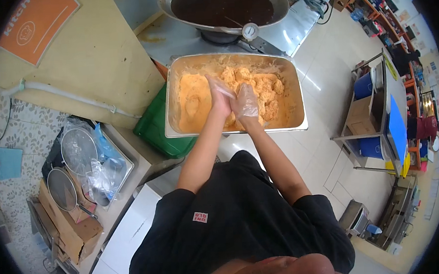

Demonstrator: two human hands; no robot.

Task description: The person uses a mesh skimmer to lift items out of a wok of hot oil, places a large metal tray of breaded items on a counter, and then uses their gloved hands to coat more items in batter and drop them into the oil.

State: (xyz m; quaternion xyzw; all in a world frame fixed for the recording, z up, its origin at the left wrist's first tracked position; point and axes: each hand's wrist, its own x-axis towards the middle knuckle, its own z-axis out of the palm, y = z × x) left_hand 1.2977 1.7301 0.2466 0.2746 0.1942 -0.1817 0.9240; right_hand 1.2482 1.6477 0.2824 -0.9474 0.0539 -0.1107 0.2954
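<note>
A deep steel tray (168, 117) holds orange seasoned flour (197, 108) on its left and a heap of flour-coated pieces (271, 92), perhaps chicken, on its right. My left hand (221, 97) is over the middle of the tray, palm turned inward, with clear plastic about its fingers. Against it rests my right hand (245, 102), in a clear plastic glove, beside the coated pieces. The two hands meet near the fingers and palms. Whether anything lies between them cannot be seen.
Beyond the tray stands a wide pan of dark liquid (222, 5) with a dial thermometer (250, 31) at its rim. A green bin (158, 122) is below left. Strainers (62, 188) and plastic bags lie on the left counter. A metal trolley (382, 119) stands at right.
</note>
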